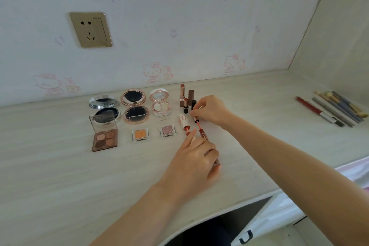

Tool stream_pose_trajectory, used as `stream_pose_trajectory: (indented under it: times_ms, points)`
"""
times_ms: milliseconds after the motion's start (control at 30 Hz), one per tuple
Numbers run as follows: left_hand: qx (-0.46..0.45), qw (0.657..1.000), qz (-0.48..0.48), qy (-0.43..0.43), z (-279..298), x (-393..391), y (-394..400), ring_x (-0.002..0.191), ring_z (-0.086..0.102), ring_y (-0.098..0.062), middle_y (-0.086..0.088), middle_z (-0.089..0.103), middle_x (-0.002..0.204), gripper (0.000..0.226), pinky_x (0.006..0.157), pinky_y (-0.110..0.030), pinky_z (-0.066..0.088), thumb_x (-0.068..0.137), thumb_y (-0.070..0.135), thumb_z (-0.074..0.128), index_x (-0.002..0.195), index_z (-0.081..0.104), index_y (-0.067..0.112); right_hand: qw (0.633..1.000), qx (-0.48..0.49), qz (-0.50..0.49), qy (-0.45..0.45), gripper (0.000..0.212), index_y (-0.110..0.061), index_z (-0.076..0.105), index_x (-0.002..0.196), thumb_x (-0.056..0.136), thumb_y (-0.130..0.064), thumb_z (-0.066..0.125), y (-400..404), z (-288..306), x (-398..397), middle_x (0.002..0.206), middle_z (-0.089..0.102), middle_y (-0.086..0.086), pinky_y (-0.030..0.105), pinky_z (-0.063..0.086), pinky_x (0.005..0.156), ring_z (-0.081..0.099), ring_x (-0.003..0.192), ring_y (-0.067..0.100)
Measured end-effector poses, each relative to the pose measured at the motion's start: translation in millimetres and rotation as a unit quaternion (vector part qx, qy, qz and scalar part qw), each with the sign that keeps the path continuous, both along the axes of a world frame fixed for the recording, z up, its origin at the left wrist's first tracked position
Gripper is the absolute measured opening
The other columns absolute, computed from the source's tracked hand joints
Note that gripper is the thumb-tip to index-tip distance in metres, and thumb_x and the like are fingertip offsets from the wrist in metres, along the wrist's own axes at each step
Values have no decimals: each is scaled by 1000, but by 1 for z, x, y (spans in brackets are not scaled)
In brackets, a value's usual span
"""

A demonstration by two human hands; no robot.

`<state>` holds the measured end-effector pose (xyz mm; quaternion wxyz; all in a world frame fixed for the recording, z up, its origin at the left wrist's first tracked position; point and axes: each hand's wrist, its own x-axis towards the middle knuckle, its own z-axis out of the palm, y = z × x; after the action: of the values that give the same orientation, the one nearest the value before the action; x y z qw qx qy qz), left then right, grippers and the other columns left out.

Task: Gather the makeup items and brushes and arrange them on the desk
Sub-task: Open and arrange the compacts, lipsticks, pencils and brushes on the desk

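From the head camera, the right hand (209, 110) is pinching the thin wand of a lip gloss applicator (196, 121) between thumb and fingertips, its tip lying just above the desk (60, 175). The left hand (194, 158) is curling around the lip gloss tube (204, 135), fingers closed on it and the forefinger stretching forward. Just left of that forefinger a white lip tube (184, 124) is lying on the desk. Just beyond the right hand, lipsticks (182, 96) are standing upright, uncapped. Farther left of both hands, three open compacts (135, 108) are sitting in a row near the wall, and nearer the person an eyeshadow palette (104, 138) with its lid up and two small eyeshadow pots (140, 134) are lying. Well to the right of the right hand, brushes and pencils (335, 110) are lying side by side.
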<state>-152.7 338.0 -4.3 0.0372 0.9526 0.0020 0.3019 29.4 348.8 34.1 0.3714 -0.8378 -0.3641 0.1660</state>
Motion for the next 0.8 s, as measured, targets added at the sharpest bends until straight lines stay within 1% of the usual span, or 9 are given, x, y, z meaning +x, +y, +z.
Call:
stream_pose_trajectory:
  times_ms: [67,133,200,267,400,467,600,700,800]
  points:
    - [-7,1000,4,3,1,-1,0,95,61,-14,5,68,95,13,116,-40,26,83,26,63,87,72,17,1000,-7,-9,-14,12,-13,72,80,77,-25,75,2,-4,1,77,66,0,28,49,68,60,77,16]
    - [-11,1000,6,6,1,-1,1,93,61,-13,5,69,93,13,116,-41,26,82,26,64,86,72,17,999,-13,-18,-25,15,-14,72,78,75,-28,77,4,-8,0,81,69,2,27,50,66,62,77,16]
    - [-15,1000,5,4,1,-2,1,91,61,-13,5,69,91,12,114,-42,29,80,26,66,86,73,17,999,-19,-23,-38,15,-19,70,76,74,-31,78,7,-11,-1,79,69,0,24,47,60,62,75,14]
    - [-18,1000,2,1,0,-2,2,88,60,-14,5,69,90,12,113,-42,32,79,25,68,85,73,16,998,-21,-24,-46,15,-22,69,76,74,-34,77,8,-13,-2,78,68,-3,23,45,58,61,74,11]
    - [-10,1000,7,8,1,-3,3,92,60,-14,6,69,92,14,113,-41,31,81,27,66,87,73,18,998,-23,-23,-56,14,-25,66,75,75,-35,75,8,-16,-4,76,66,-6,21,43,55,60,71,9]
    - [-12,1000,5,9,0,-4,4,94,59,-14,5,68,95,14,111,-41,33,81,28,66,88,73,17,998,-24,-18,-58,14,-24,66,76,77,-36,73,6,-16,-5,75,66,-7,22,44,55,60,71,9]
    - [-20,1000,8,11,0,-4,3,101,59,-15,3,67,106,16,110,-41,35,80,28,68,91,73,17,998,-19,-5,-55,13,-19,71,80,78,-33,71,1,-11,-5,79,68,-4,26,49,64,62,77,12]
    - [-21,1000,6,11,2,-5,3,101,60,-14,4,68,104,17,110,-38,35,79,29,68,92,72,18,999,-2,10,-49,7,-20,72,84,82,-24,67,-6,-8,-5,87,70,-5,23,48,73,62,89,12]
    - [-20,1000,1,13,3,-6,4,98,61,-15,5,68,101,18,107,-31,34,78,29,69,91,72,17,999,7,18,-51,14,-17,74,93,86,-19,62,-17,-4,-4,92,71,-4,26,48,85,61,95,13]
